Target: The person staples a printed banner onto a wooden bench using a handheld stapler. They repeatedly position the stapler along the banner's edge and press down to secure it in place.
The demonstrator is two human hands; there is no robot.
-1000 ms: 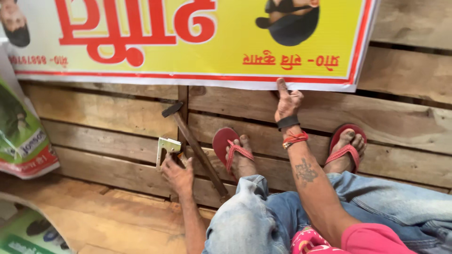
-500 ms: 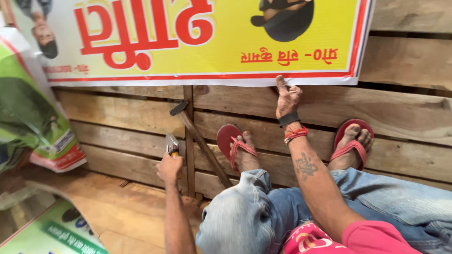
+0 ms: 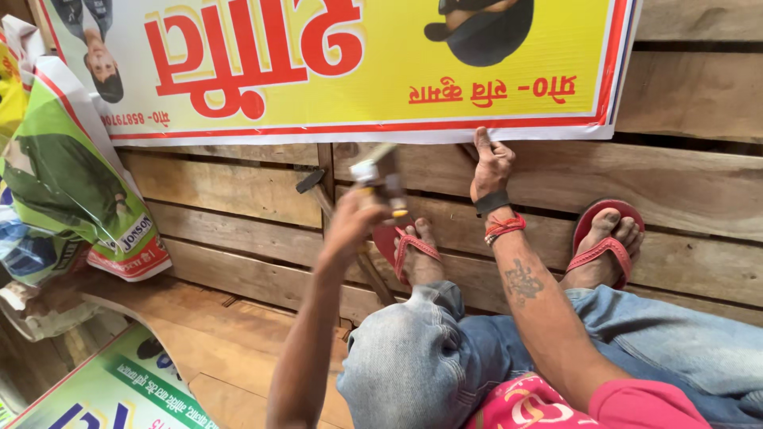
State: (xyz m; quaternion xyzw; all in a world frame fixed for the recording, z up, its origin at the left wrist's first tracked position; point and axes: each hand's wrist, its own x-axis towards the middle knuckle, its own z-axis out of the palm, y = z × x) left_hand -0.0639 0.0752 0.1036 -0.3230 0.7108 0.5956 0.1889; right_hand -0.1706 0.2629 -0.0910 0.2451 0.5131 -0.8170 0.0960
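Left hand (image 3: 354, 226) raised, fingers clenched around a small metal tool (image 3: 381, 176), blurred, kind unclear, maybe a stapler, yellow tip showing at lower edge. Tool held up in front of wooden plank wall (image 3: 683, 171), just below bottom edge of yellow banner (image 3: 381, 71), near vertical wooden post (image 3: 324, 159). Right hand (image 3: 491, 163) pressed flat on bottom edge of banner, thumb and fingers spread, pinning white and red border against plank. Dark band (image 3: 491, 202) and red thread (image 3: 502, 228) on right wrist, tattoo on forearm. Hammer (image 3: 311, 181) leaning against planks just left of tool, handle running down behind left forearm. Both feet in red sandals, left one (image 3: 409, 246) just under tool, right one (image 3: 604, 242) well apart to the side, soles against planks. Knees bent, blue jeans (image 3: 429, 357) in foreground, pink sleeve (image 3: 636, 405) at bottom. Printed sacks (image 3: 71, 183) stacked at far left against wall. Second printed banner (image 3: 119, 389) lying on wooden floor (image 3: 230, 334) at lower left.
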